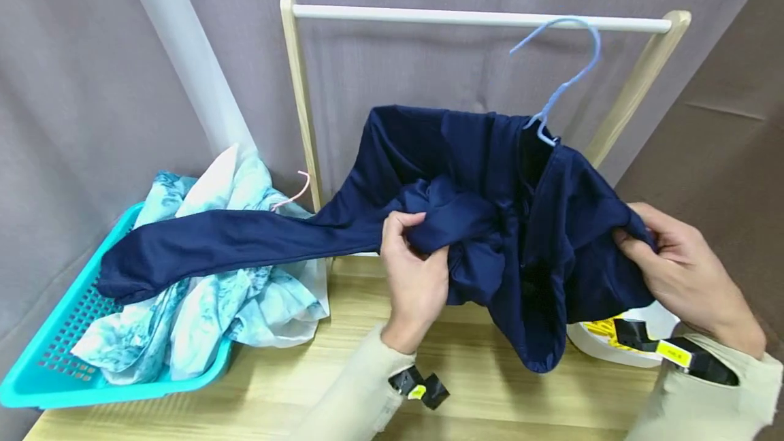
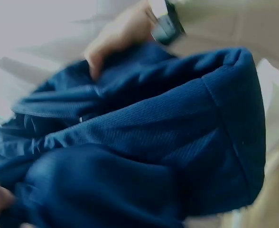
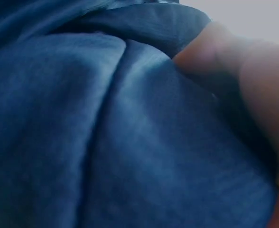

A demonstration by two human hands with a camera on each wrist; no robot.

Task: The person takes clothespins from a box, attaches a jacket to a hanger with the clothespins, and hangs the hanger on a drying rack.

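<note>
A navy zip jacket (image 1: 478,155) spreads between my two hands, one sleeve (image 1: 208,250) stretching left over the basket. From its neck rises the hook of a light blue hanger (image 1: 576,77), overlapping the white rail in the head view; the hanger's body is hidden inside the cloth. My left hand (image 1: 416,284) pinches a bunched fold at the jacket's middle between thumb and fingers. On the right, my right hand (image 1: 692,271) grips the jacket's side, thumb in front. The left wrist view shows the zip edge (image 2: 80,118) and a broad hem (image 2: 239,137).
Behind the jacket stands a wooden rack with a white rail (image 1: 416,15). At left, a turquoise basket (image 1: 116,397) holds white and blue patterned cloth (image 1: 269,312), with a pink hanger hook (image 1: 294,194) beside it. A white bowl (image 1: 637,358) with yellow items sits under my right hand.
</note>
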